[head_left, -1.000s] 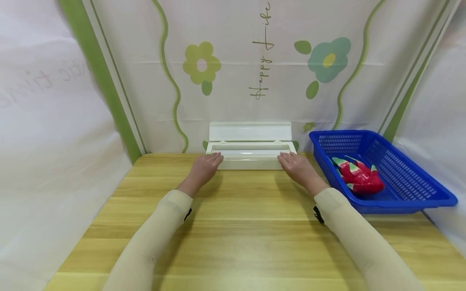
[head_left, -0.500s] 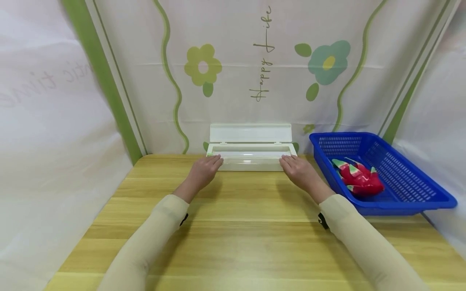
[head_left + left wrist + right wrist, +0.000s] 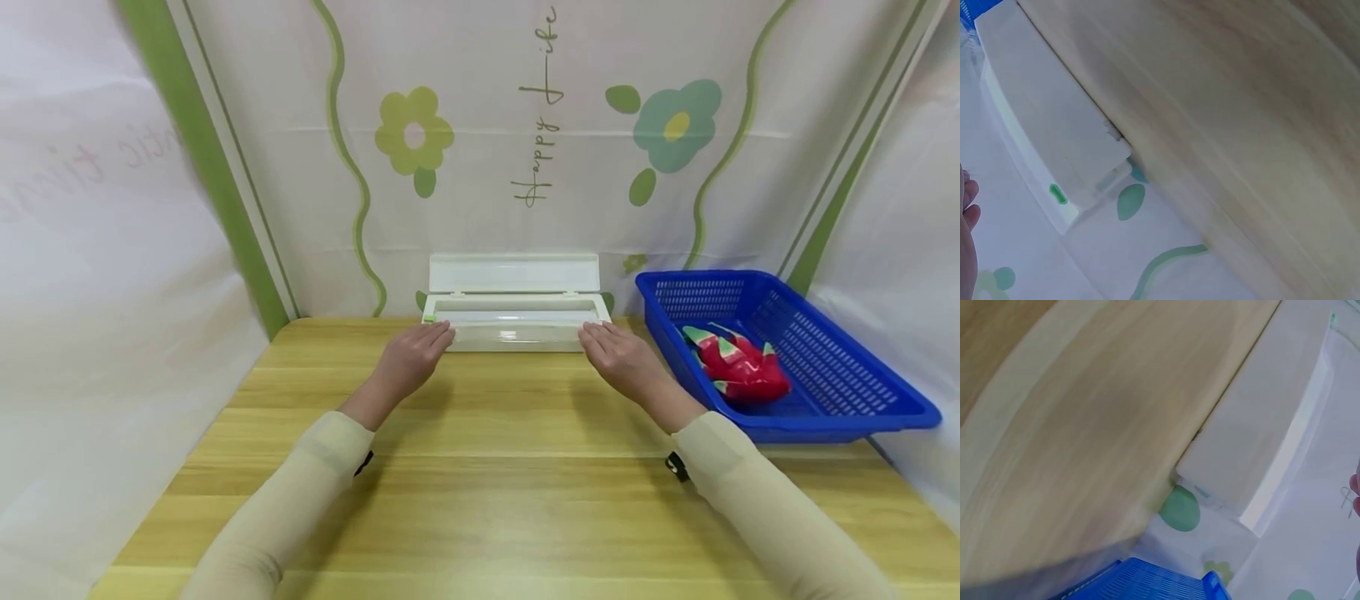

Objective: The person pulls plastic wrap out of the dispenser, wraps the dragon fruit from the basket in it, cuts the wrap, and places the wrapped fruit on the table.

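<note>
At the table's far edge stands a white cling film dispenser (image 3: 517, 297), its hinged lid (image 3: 513, 273) raised against the backdrop. A white roll lies in its trough, and a small green slider (image 3: 1058, 194) marks its left end. Clear cling film (image 3: 517, 335) stretches between both hands, glossy over the dispenser's front. My left hand (image 3: 415, 357) pinches the film near the left end; my right hand (image 3: 621, 354) pinches it near the right end. Both thumbs are hidden in the head view. Only a few fingertips (image 3: 970, 212) show in the left wrist view.
A blue perforated basket (image 3: 840, 423) stands to the right, close to my right forearm. Inside it lies a red dragon fruit (image 3: 750, 375) with green tips. Printed fabric hangs behind and at both sides of the wooden table (image 3: 510, 500).
Both hands have drawn slightly back toward me and a little apart, bringing the film's glossy edge lower across the dispenser's front. The dispenser and basket stay in place.
</note>
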